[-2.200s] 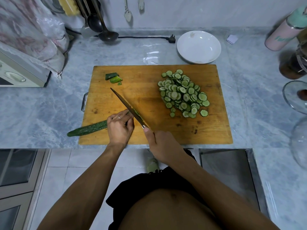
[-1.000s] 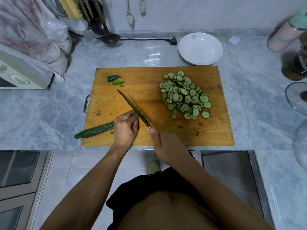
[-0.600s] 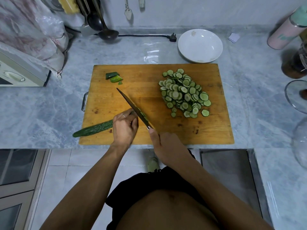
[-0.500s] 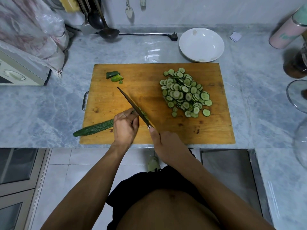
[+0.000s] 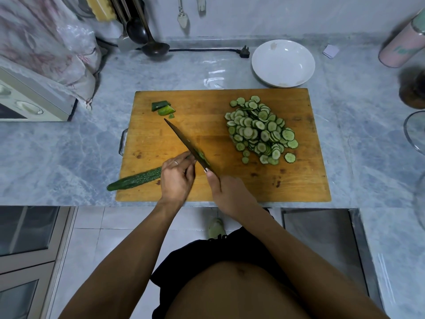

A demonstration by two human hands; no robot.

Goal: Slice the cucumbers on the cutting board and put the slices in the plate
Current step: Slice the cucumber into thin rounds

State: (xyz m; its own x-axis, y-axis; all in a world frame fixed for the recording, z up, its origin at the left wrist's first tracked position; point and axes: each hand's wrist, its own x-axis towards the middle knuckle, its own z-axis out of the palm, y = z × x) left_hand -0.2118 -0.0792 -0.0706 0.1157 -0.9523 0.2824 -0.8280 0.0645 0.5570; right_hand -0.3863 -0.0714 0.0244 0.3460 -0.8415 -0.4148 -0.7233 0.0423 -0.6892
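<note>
Change since a moment ago — slight: the knife (image 5: 184, 141) keeps its slant across the cutting board (image 5: 287, 180), a few fresh slices cling to the blade near its heel, and the whole cucumber (image 5: 135, 180) shows a little less length left of the left hand (image 5: 176, 178) than two seconds back; the view shifts somewhat, so part of that may be the camera. Judged meaning: slicing is in progress on this cucumber, with much of it uncut, and no slice has yet gone into the plate (image 5: 283, 63). Hands, two: the left one curls its fingers over the cucumber's cut end and pins it to the board; the right hand (image 5: 230, 192) grips the knife handle, forefinger laid toward the blade. Cucumber, one, partly cut — it lies at the board's near-left corner, its dark tip overhanging onto the table (image 5: 69, 143). Knife, one. Cutting board, one, wooden, with a metal handle on its left edge. Plate, one, white, holding no slices, on the table just beyond the board's far-right corner. Pile of slices (image 5: 259, 130), one heap on the right half of the board, too many and too overlapped to count exactly, several dozen by estimate. Trimmed end pieces (image 5: 162, 108), about three, at the board's far left.
</note>
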